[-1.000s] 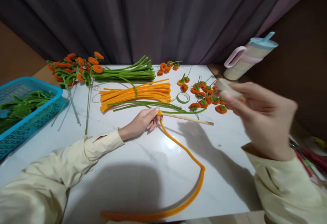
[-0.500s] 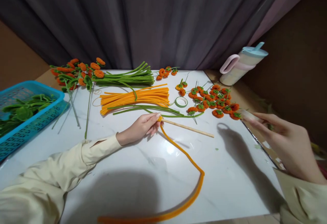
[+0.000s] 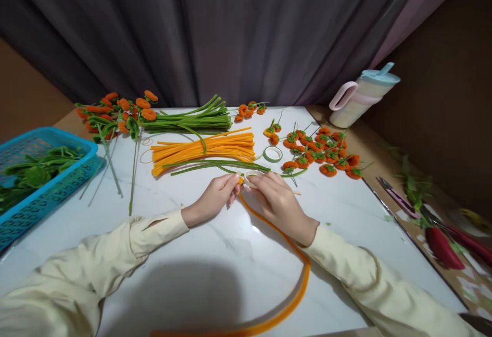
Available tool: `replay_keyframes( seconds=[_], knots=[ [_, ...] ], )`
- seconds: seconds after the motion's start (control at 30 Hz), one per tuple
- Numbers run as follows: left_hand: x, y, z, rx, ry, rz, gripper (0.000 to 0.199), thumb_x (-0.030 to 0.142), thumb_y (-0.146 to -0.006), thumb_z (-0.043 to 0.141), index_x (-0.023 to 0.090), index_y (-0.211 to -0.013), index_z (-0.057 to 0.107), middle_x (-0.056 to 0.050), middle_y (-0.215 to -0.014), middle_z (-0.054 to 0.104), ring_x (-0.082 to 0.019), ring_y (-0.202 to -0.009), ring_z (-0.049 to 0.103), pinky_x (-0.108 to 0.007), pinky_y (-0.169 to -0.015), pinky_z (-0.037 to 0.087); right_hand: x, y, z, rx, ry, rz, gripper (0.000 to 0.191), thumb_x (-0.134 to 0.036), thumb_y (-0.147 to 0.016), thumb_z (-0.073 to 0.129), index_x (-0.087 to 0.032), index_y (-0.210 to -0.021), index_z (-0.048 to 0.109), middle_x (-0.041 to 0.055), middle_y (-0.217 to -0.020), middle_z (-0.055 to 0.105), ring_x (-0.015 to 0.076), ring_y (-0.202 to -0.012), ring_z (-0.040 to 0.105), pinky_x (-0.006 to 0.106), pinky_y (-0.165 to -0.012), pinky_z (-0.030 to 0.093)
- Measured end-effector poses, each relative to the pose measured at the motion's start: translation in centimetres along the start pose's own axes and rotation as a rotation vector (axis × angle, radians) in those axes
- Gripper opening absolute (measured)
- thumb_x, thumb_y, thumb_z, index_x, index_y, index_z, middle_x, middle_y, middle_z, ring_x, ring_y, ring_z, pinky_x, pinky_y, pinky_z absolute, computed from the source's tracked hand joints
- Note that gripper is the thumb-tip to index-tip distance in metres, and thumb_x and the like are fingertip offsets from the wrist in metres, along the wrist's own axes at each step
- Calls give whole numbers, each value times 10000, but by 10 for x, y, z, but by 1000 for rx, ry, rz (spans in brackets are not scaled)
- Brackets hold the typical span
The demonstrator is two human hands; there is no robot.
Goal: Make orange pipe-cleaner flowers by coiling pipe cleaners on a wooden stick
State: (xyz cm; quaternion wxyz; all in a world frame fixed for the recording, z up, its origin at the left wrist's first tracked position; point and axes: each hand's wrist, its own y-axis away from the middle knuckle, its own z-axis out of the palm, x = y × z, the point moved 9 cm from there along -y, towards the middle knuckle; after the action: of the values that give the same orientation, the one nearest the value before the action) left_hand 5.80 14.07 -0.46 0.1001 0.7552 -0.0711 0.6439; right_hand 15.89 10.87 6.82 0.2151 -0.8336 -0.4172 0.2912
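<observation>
My left hand (image 3: 217, 195) pinches the small coiled end of an orange pipe cleaner (image 3: 303, 285), whose long tail curves down across the white table. Close beside it, my right hand (image 3: 282, 203) holds a white ring-shaped roll (image 3: 252, 174) between thumb and fingers, next to the coil. The wooden stick (image 3: 297, 193) is mostly hidden behind my right hand; only its tip shows. Behind both hands lie loose green stems (image 3: 215, 163) and a bundle of orange pipe cleaners (image 3: 203, 148). A green tape roll (image 3: 272, 154) lies flat to their right.
Blue basket (image 3: 48, 193) of green leaves at left. Orange flowers with stems (image 3: 123, 106) and green pipe cleaners (image 3: 192, 120) at the back. Many small orange heads (image 3: 323, 150) to the right. Cup (image 3: 363, 98) at back right; pliers (image 3: 397, 198) and red-handled tool (image 3: 444, 247) at right.
My right hand has come in from the right with the white roll, up to my left hand, covering most of the stick. The tools on the right are now uncovered. My left hand has hardly moved.
</observation>
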Motion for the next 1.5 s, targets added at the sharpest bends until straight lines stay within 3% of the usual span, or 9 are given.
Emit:
replay_keyframes(
  seconds=[0.3, 0.9, 1.5],
  knots=[
    [-1, 1, 1, -9, -31, 5, 392, 451, -915, 337, 172, -664, 451, 55, -463, 424, -84, -424, 404, -205, -462, 349, 7, 5, 4, 84, -140, 58, 208, -108, -880, 468, -144, -1076, 528, 112, -888, 630, 205, -767, 496, 351, -676, 460],
    [-3, 1, -1, 9, -46, -5, 409, 463, -917, 337, 170, -660, 462, 54, -438, 411, -88, -421, 399, -208, -467, 341, 1, 4, 10, 64, 5, -13, 195, -147, -894, 456, -146, -1066, 549, 103, -882, 648, 209, -739, 496, 344, -634, 427],
    [-4, 0, -2, 10, -74, 17, 410, 459, -922, 325, 167, -676, 473, 54, -450, 418, -88, -422, 413, -216, -486, 353, 7, 5, 11, 62, -23, 45, 200, -191, -909, 428, -156, -1052, 563, 112, -836, 631, 215, -720, 506, 349, -619, 434]
  ],
)
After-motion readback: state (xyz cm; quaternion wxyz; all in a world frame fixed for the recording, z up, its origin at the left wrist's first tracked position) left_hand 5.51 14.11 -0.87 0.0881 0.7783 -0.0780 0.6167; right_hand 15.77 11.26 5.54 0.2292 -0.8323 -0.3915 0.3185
